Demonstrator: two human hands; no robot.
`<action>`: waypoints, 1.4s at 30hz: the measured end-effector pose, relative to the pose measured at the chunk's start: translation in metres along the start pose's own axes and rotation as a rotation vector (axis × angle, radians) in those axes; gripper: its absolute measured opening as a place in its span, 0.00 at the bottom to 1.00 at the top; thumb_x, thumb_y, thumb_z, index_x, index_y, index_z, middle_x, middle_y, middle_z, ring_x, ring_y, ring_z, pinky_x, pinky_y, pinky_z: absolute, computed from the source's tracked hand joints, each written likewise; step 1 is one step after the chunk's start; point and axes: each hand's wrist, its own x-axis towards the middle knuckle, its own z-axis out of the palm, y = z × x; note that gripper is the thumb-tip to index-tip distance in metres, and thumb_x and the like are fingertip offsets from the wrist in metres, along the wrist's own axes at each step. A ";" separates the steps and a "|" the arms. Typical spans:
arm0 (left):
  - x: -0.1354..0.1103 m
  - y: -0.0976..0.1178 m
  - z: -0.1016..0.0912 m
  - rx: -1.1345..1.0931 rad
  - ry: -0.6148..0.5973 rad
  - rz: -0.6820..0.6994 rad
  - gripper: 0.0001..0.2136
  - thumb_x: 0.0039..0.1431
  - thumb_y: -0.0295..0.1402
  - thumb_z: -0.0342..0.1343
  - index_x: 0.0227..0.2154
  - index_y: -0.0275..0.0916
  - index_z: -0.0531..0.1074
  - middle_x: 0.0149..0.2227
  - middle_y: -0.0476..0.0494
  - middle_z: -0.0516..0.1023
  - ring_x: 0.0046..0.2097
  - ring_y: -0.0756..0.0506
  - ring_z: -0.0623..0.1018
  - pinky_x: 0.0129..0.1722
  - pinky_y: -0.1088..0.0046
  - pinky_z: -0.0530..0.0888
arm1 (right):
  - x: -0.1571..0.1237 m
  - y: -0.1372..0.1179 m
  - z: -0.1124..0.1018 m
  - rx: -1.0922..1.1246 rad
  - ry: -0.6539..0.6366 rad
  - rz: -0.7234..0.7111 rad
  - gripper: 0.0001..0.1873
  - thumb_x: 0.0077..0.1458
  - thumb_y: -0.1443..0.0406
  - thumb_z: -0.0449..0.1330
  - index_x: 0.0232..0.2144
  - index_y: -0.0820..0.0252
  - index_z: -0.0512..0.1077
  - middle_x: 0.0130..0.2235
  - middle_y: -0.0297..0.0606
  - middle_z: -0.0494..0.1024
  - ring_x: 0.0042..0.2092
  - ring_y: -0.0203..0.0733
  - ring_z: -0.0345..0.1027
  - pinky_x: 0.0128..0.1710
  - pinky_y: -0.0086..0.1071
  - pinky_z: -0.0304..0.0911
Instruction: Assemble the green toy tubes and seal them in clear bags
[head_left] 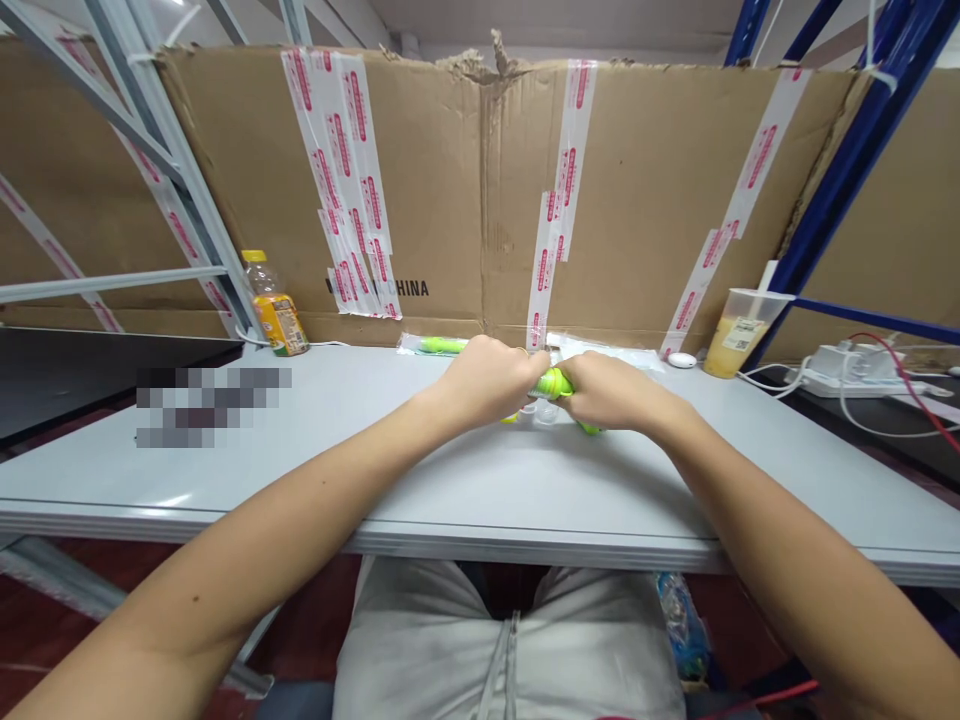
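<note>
The lime-green piece [553, 383] looks like smooth plastic with a bright, slightly shiny surface. Beneath it, the tabletop [480, 480] is smooth and pale, glossy enough to throw back a white glare near its front edge. The cardboard panel [431, 170] is matt brown, faintly creased, its top edge torn and rough; the printed tape strips [335, 170] on it look like thin, smooth film. The juice bottle [277, 312] is clear, shiny plastic, the drink cup [739, 335] translucent plastic. The blue post [840, 190] is glossy painted metal, and the grey trousers [420, 640] are soft, wrinkled, matt cloth.
</note>
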 end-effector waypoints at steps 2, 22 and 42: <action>0.002 0.000 -0.002 -0.155 -0.062 -0.109 0.02 0.48 0.31 0.56 0.26 0.39 0.70 0.22 0.45 0.73 0.25 0.45 0.72 0.25 0.70 0.60 | 0.004 -0.001 0.004 -0.102 0.116 0.027 0.07 0.53 0.67 0.56 0.34 0.58 0.74 0.33 0.44 0.80 0.30 0.46 0.70 0.27 0.34 0.47; 0.000 -0.013 -0.002 0.130 0.061 0.141 0.06 0.53 0.30 0.52 0.32 0.38 0.73 0.23 0.44 0.75 0.23 0.47 0.70 0.26 0.70 0.57 | -0.007 -0.016 -0.001 -0.111 0.136 0.034 0.12 0.51 0.68 0.55 0.39 0.59 0.72 0.35 0.46 0.79 0.32 0.48 0.72 0.25 0.34 0.46; 0.001 -0.017 0.001 0.239 0.299 0.234 0.10 0.56 0.23 0.46 0.25 0.40 0.69 0.19 0.48 0.71 0.21 0.50 0.64 0.26 0.68 0.51 | -0.009 -0.015 -0.001 0.000 0.160 0.016 0.11 0.53 0.69 0.54 0.39 0.59 0.71 0.35 0.45 0.79 0.31 0.46 0.69 0.27 0.33 0.48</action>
